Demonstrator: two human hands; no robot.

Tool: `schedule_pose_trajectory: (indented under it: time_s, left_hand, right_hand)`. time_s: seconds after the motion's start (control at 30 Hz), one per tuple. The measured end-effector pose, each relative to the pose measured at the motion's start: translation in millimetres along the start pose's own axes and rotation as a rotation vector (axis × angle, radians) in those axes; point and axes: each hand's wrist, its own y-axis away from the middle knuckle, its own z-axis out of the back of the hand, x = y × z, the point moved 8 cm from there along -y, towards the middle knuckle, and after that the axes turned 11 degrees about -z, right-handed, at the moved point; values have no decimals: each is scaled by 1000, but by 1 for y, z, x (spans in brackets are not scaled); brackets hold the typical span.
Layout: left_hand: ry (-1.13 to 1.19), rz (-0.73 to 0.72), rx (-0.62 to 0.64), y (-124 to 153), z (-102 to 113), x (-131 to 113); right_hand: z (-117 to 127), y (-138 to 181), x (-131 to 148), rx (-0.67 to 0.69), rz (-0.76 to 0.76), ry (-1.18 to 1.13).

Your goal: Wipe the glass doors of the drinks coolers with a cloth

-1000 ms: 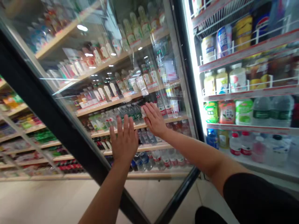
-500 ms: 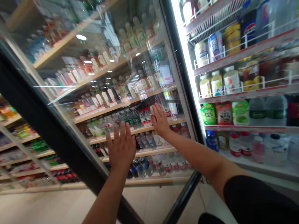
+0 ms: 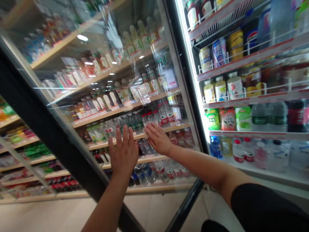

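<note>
Two bare hands lie flat on the open glass door (image 3: 135,80), low on the pane near its edge beside the cooler shelves (image 3: 253,98). The left hand (image 3: 123,151) has its fingers straight and close, the right hand (image 3: 156,138) slightly fanned, and neither holds anything — flat palms seemingly suit bearing on smooth glass.

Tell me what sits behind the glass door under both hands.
Through the glass door, wooden shelves carry rows of bottles, blurred by light reflections. The left hand and right hand, flat on the pane, cover the bottles directly behind them.
</note>
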Motion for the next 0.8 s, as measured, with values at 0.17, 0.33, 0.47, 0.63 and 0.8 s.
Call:
schedule_pose_trajectory:
  time_s: [0.17, 0.33, 0.47, 0.63, 0.8]
  left_hand:
    - [34, 9, -1, 0, 1, 0]
    - [30, 23, 27, 1, -1, 2]
    - [11, 9, 20, 0, 1, 1]
    - [20, 11, 22, 0, 2, -1]
    - [52, 24, 7, -1, 2, 0]
  right_hand:
    - [-9, 62, 21, 112, 323, 13]
    - [-8, -16, 13, 98, 133, -1]
    - [0, -26, -15, -69, -115, -44]
    - [-3, 56, -61, -82, -261, -53]
    - [5, 17, -111, -105, -459, -95]
